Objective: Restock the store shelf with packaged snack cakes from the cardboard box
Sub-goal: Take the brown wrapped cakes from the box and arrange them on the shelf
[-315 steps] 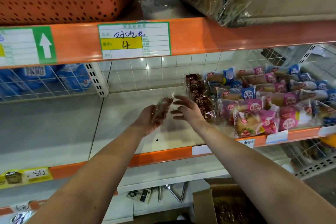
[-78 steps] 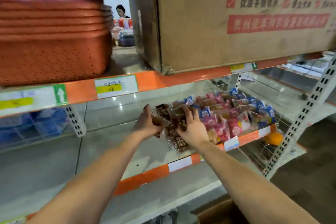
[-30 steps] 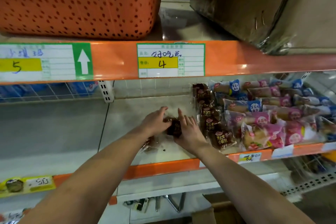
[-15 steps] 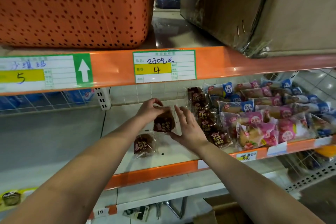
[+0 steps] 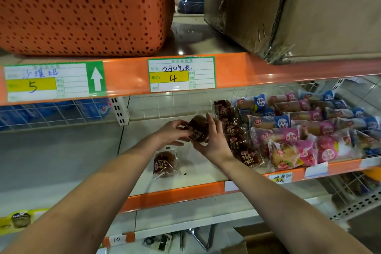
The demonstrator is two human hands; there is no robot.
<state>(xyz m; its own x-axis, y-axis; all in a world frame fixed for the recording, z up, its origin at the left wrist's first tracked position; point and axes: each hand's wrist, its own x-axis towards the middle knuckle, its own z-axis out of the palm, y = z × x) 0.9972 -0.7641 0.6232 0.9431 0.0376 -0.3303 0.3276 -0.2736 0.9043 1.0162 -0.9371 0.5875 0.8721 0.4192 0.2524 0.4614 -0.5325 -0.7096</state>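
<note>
1. A second ago you had both hands low on the shelf (image 5: 198, 171) with the packs. By this moment you had lifted one snack cake (image 5: 199, 130) clear of the board and held it between your hands, just left of the brown row (image 5: 237, 136).
2. Your left hand (image 5: 173, 133) pinched the snack cake's left end with curled fingers (image 5: 185, 129). Your right hand (image 5: 214, 142) lay flat against its right side, fingers (image 5: 210, 122) straight and pointing up, cupping the pack rather than clasping it.
3. Over the last half second the snack cake had drifted back and towards the brown row, while its label side stayed turned to you.
4. The loose cake (image 5: 165, 164) had been left lying flat on the shelf near the front edge, below your left wrist and apart from the row. It had not moved in that half second.
5. For the task, this looked like the start of a second brown column beside the first. The raised pack seemed bound for the back of the shelf, and the loose cake would likely need straightening afterwards.
6. The pink and blue packs (image 5: 309, 130) to the right were untouched, and the shelf to the left of your arms was mostly bare, so restocking looked far from done.
7. The cardboard box (image 5: 259, 239) showed only as a corner at the bottom edge, below your right arm. I could not tell how many cakes it held.
</note>
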